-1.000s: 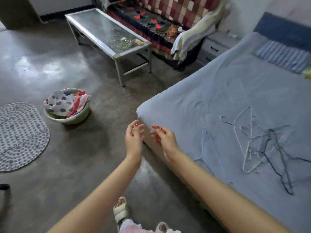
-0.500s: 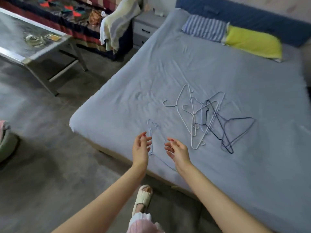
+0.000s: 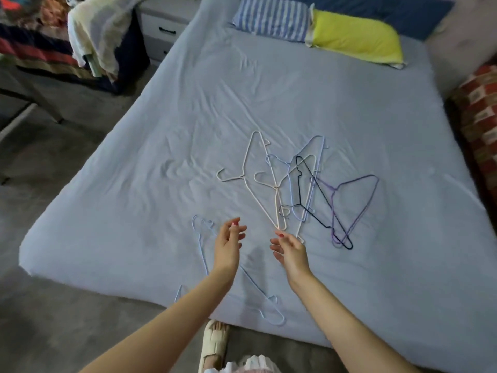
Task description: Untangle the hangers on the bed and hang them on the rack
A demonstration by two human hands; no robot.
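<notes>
A tangle of thin wire hangers (image 3: 294, 184) lies in the middle of the bed (image 3: 269, 90): white, pale blue, black and purple ones overlap each other. A separate pale blue hanger (image 3: 202, 239) lies nearer the bed's front edge, partly hidden under my left arm. My left hand (image 3: 229, 242) hovers above that hanger, fingers apart, holding nothing. My right hand (image 3: 289, 250) is just short of the lower tips of the white hangers, fingers apart and empty. No rack is in view.
A striped pillow (image 3: 271, 17) and a yellow pillow (image 3: 355, 36) lie at the head of the bed. A sofa with a draped cloth (image 3: 96, 30) and a nightstand (image 3: 161, 30) stand at the upper left. A patterned cushion (image 3: 481, 109) is at the right edge.
The view has swung from the floor and low table over to the bed. Both hands have moved forward over the bed toward the hangers and stayed empty.
</notes>
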